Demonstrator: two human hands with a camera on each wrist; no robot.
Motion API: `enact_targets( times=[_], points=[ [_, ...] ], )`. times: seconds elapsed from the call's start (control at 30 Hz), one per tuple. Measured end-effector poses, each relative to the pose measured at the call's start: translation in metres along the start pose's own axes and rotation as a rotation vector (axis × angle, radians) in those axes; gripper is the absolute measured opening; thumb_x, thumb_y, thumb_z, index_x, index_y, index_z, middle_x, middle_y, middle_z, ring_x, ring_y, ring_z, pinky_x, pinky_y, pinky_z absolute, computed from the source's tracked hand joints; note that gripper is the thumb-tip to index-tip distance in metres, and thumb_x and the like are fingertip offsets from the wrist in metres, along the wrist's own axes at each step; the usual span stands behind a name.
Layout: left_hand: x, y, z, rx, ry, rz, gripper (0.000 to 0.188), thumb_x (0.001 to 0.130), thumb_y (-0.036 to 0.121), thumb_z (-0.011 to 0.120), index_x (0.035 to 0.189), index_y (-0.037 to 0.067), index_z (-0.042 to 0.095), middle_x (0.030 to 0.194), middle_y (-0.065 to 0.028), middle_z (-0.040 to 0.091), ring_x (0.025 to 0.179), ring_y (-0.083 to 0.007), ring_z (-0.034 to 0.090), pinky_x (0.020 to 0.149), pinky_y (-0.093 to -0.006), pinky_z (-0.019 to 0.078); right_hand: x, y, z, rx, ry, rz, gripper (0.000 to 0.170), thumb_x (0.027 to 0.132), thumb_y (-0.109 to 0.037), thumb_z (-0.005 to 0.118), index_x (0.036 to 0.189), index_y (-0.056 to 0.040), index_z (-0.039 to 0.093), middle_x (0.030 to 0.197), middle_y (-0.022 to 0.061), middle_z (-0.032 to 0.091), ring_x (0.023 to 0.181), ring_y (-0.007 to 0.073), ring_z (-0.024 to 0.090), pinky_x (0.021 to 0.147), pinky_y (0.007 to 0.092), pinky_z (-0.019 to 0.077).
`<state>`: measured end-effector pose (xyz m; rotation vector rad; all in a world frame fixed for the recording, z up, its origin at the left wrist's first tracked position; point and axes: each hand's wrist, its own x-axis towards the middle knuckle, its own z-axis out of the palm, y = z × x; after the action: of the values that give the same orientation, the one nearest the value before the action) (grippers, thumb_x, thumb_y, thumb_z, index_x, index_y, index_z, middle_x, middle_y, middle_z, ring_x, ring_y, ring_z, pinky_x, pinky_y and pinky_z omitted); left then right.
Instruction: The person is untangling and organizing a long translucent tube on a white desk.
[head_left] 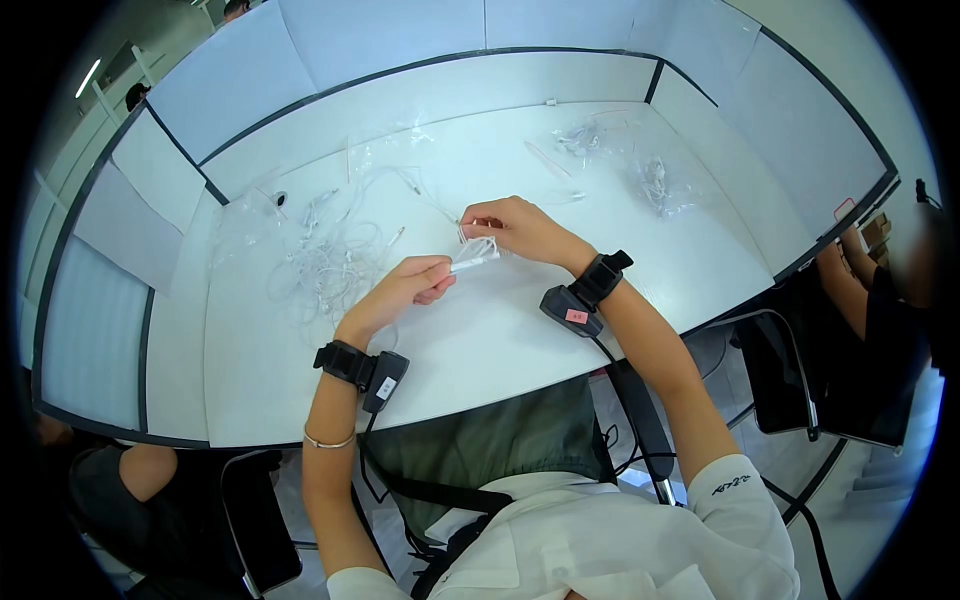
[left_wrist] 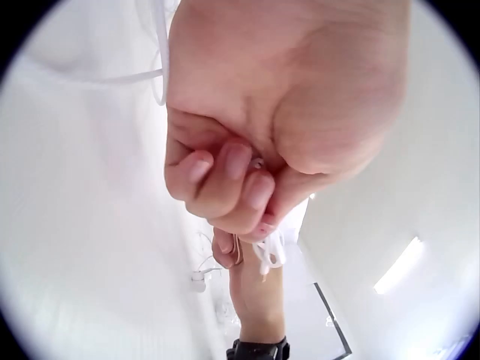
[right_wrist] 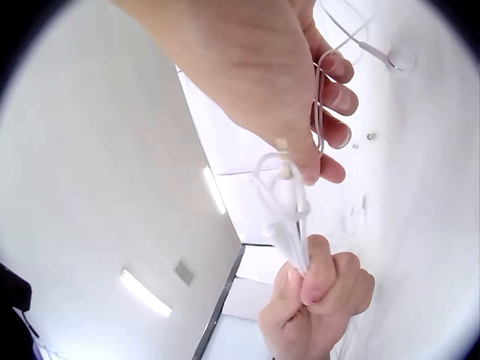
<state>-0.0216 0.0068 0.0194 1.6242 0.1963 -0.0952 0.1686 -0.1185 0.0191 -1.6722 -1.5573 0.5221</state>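
Observation:
My left hand (head_left: pixel 415 282) grips a folded bundle of thin white cable (head_left: pixel 478 255) at mid-table. In the left wrist view its fingers (left_wrist: pixel 232 176) are curled tight, with loops of the cable (left_wrist: pixel 274 251) poking out beyond the thumb. My right hand (head_left: pixel 522 230) is just across from it, holding a strand of the same cable between thumb and curled fingers. The right wrist view has the strand running along the inside of these fingers (right_wrist: pixel 341 97). Between the hands, the cable's loops and a gold-coloured tip (right_wrist: pixel 285 171) stick up from the left fist.
A tangled heap of white cables (head_left: pixel 335 262) spreads over the table (head_left: pixel 600 300) to the left. Clear plastic bags with cables (head_left: pixel 655 182) lie at the back right. Low white partition panels (head_left: pixel 440 95) enclose the table's sides and back. Another person's arm (head_left: pixel 842 285) is at far right.

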Motion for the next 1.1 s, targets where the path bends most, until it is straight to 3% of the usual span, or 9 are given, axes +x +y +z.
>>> enact_targets(
  times=[0.13,0.27,0.5,0.63,0.67,0.77,0.87,1.0,1.1],
  points=[
    [0.002,-0.005,0.0,0.136,0.02,-0.037,0.03,0.098,0.028,0.042,0.075,0.008,0.045,0.068,0.0068,0.033,0.061,-0.0053,0.028,0.056,-0.02,0.0273,-0.003,-0.004,-0.001,-0.128,0.027,0.043,0.018,0.086,-0.027,0.056,0.089,-0.0129,0.067,0.068,0.0042,0.062,0.059,0.0185,0.056,0.056,0.0305,0.0426],
    [0.002,-0.009,-0.002,0.266,0.045,-0.006,0.03,0.098,0.026,0.041,0.075,0.008,0.045,0.068,0.0062,0.035,0.063,-0.0057,0.03,0.057,-0.0198,0.0291,-0.002,-0.002,-0.001,-0.136,0.053,0.029,0.019,0.086,-0.028,0.06,0.091,-0.0107,0.066,0.063,0.0038,0.058,0.054,0.0138,0.048,0.052,0.0281,0.0373],
    [0.002,-0.003,-0.001,0.107,0.11,0.046,0.031,0.098,0.029,0.041,0.075,0.008,0.047,0.066,0.0057,0.035,0.059,-0.0045,0.027,0.053,-0.0197,0.0236,-0.001,0.002,0.0,-0.179,0.07,0.075,0.019,0.085,-0.028,0.061,0.092,-0.0116,0.067,0.062,0.0025,0.058,0.054,0.0145,0.049,0.052,0.0288,0.0374],
    [0.004,-0.003,-0.002,0.04,0.291,0.117,0.032,0.098,0.031,0.041,0.076,0.009,0.047,0.063,0.0069,0.032,0.057,-0.0038,0.027,0.052,-0.0201,0.0219,-0.001,0.001,0.003,-0.257,0.153,0.036,0.019,0.086,-0.029,0.057,0.095,-0.0151,0.066,0.078,0.0039,0.063,0.071,0.0182,0.06,0.062,0.0307,0.0461],
    [0.003,-0.002,-0.001,0.018,0.336,0.132,0.032,0.098,0.031,0.041,0.076,0.009,0.046,0.062,0.0072,0.031,0.056,-0.0039,0.026,0.052,-0.0203,0.0218,-0.002,-0.001,-0.001,-0.21,0.093,0.101,0.02,0.086,-0.024,0.058,0.104,-0.0146,0.063,0.09,0.0043,0.061,0.082,0.0179,0.059,0.07,0.0306,0.0469],
    [0.005,-0.006,-0.007,-0.07,0.389,0.165,0.031,0.098,0.029,0.041,0.075,0.009,0.045,0.062,0.0071,0.031,0.055,-0.0035,0.026,0.051,-0.02,0.0215,-0.002,0.005,0.006,-0.158,0.305,-0.157,0.028,0.084,-0.017,0.058,0.112,-0.0126,0.058,0.1,0.0051,0.057,0.09,0.0193,0.056,0.078,0.031,0.0465],
    [0.008,-0.012,-0.01,-0.063,0.411,0.191,0.031,0.098,0.029,0.041,0.075,0.009,0.045,0.061,0.0071,0.032,0.054,-0.003,0.025,0.05,-0.0196,0.0213,0.0,-0.001,0.007,-0.117,0.328,-0.212,0.035,0.082,-0.011,0.058,0.117,-0.0108,0.054,0.107,0.0063,0.054,0.096,0.0205,0.053,0.083,0.0317,0.0453],
    [0.011,-0.02,-0.011,0.058,0.455,0.214,0.035,0.098,0.032,0.04,0.075,0.007,0.047,0.064,0.0057,0.034,0.057,-0.004,0.028,0.051,-0.0199,0.0237,0.002,-0.007,0.011,0.062,0.33,-0.275,0.025,0.084,-0.014,0.055,0.108,-0.0095,0.058,0.102,0.0068,0.056,0.095,0.0231,0.053,0.086,0.0337,0.0412],
    [0.012,-0.021,-0.007,0.146,0.474,0.2,0.035,0.098,0.032,0.039,0.075,0.007,0.046,0.065,0.0049,0.036,0.06,-0.0055,0.031,0.054,-0.021,0.027,0.001,-0.009,0.018,-0.086,0.311,-0.301,0.021,0.084,-0.017,0.057,0.104,-0.011,0.06,0.101,0.0061,0.056,0.094,0.0239,0.052,0.086,0.0336,0.0403]
  ],
)
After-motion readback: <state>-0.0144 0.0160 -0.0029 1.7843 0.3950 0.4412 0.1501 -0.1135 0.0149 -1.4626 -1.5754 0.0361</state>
